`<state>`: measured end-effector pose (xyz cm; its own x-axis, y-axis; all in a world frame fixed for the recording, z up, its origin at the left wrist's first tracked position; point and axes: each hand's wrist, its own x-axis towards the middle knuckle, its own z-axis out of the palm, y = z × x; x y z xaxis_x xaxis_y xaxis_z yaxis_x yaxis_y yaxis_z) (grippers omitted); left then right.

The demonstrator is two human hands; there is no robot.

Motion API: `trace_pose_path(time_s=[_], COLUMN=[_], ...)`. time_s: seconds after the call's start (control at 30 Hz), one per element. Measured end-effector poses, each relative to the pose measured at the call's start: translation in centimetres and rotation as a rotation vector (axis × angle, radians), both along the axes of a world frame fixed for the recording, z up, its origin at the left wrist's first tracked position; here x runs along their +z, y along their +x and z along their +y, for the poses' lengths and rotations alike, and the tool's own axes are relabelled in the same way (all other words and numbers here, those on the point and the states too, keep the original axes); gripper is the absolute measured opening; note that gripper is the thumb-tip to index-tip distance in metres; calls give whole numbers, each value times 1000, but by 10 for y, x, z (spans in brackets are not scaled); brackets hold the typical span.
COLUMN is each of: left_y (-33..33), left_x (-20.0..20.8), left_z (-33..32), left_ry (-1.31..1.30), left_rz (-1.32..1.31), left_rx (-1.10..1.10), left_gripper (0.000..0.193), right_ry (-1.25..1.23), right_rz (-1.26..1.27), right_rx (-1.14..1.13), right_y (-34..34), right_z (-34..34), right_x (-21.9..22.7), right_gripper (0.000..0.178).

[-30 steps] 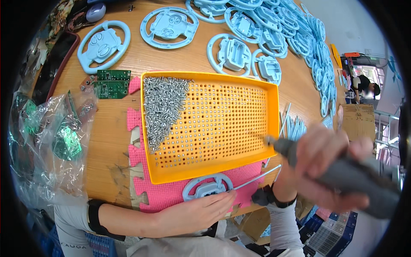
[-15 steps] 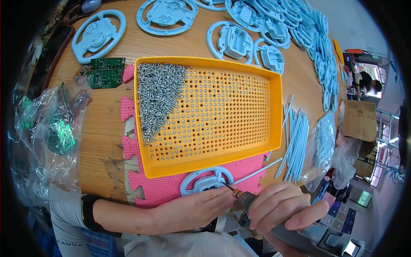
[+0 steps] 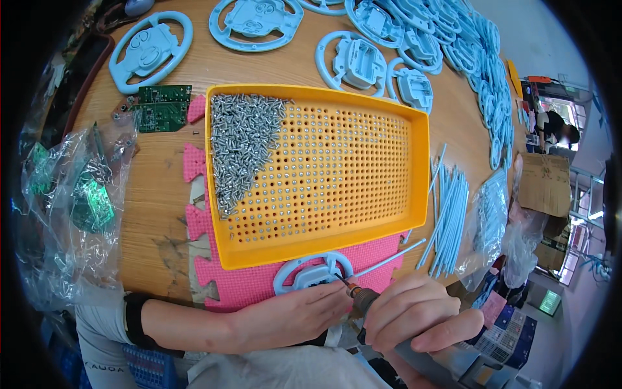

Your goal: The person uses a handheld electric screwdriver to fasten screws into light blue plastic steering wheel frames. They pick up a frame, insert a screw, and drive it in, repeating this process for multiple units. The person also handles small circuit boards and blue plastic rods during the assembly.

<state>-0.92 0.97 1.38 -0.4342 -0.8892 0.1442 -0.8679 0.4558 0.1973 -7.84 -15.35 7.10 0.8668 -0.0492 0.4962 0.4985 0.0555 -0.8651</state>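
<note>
A light-blue toy steering wheel (image 3: 280,280) lies on a pink foam mat (image 3: 240,285), below the yellow tray. My left hand (image 3: 295,318) reaches across its lower side, fingers together and closed on it; the fingertips are partly hidden. My right hand (image 3: 414,314) is wrapped around a power screwdriver (image 3: 365,299), which points left and slightly up. Its thin bit reaches the right side of the wheel, near my left fingertips. Whether the bit sits on a screw is too small to tell.
The yellow tray (image 3: 324,255) has rows of holes, many filled, and a heap of screws (image 3: 243,139) at its left. Blue rods (image 3: 448,220) lie to the right. More steering wheels (image 3: 256,26) spread along the back. Green circuit boards (image 3: 165,109) and a plastic bag (image 3: 71,214) are at left.
My right hand and the screwdriver have shifted a little left, and the tool's body has tilted. My left hand and the steering wheel stay almost where they were.
</note>
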Motion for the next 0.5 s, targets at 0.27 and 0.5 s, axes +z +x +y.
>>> trace_pose_path(time_s=[0.27,0.5], left_y=[0,3], left_x=[-2,2], left_z=[0,-5], left_ry=[-14,-14], left_rz=[56,21], left_rx=[25,27], left_gripper=[40,44], right_ry=[20,62], right_rz=[27,-43], right_rx=[119,295], right_y=[8,25], right_z=[-5,-21], right_x=[1,17], right_gripper=[18,9])
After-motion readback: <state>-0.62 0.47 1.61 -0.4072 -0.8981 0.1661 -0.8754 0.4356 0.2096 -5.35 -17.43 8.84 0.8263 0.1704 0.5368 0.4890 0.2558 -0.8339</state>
